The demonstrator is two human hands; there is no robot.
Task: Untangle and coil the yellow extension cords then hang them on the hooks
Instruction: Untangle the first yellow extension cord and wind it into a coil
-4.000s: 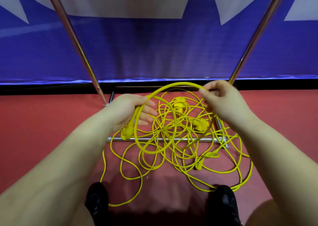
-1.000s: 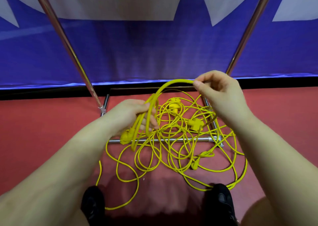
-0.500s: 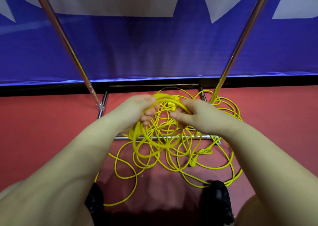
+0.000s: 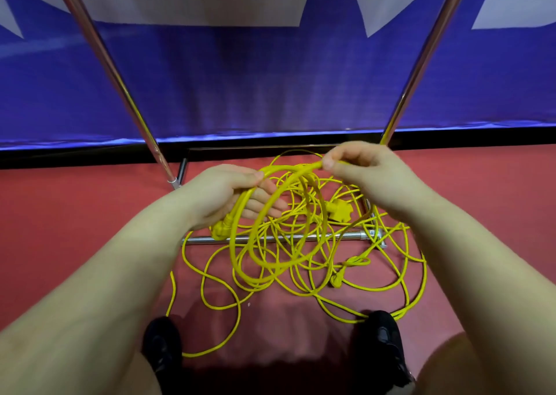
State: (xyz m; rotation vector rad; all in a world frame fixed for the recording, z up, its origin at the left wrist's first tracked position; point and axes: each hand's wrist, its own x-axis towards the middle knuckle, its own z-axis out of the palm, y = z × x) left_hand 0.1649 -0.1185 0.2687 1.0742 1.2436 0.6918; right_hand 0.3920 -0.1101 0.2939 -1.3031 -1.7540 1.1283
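1. A few round loops of thick, smooth yellow extension cord (image 4: 279,262) are gripped in the left hand (image 4: 222,196), thumb on top and fingers curled under the strands. A chunky moulded plug (image 4: 221,229) is seen hanging just below that hand.
2. The same cord is pinched at the top of the loop by the right hand (image 4: 370,174), between thumb and curled fingers.
3. The rest of the cords (image 4: 346,274) are left in a loose, messy tangle of thin yellow loops on the matte red floor (image 4: 75,214), draped over and around a shiny round metal base bar (image 4: 301,238).
4. A flat multi-outlet socket end (image 4: 340,209) is spotted in the heap, plus a smaller plug (image 4: 337,281) nearer the feet.
5. Two glossy chrome poles (image 4: 114,72) are angled up from the base, in front of a blue and white fabric banner (image 4: 270,78).
6. Black shoes (image 4: 162,346) are seen at the bottom edge, one strand touching the right one.
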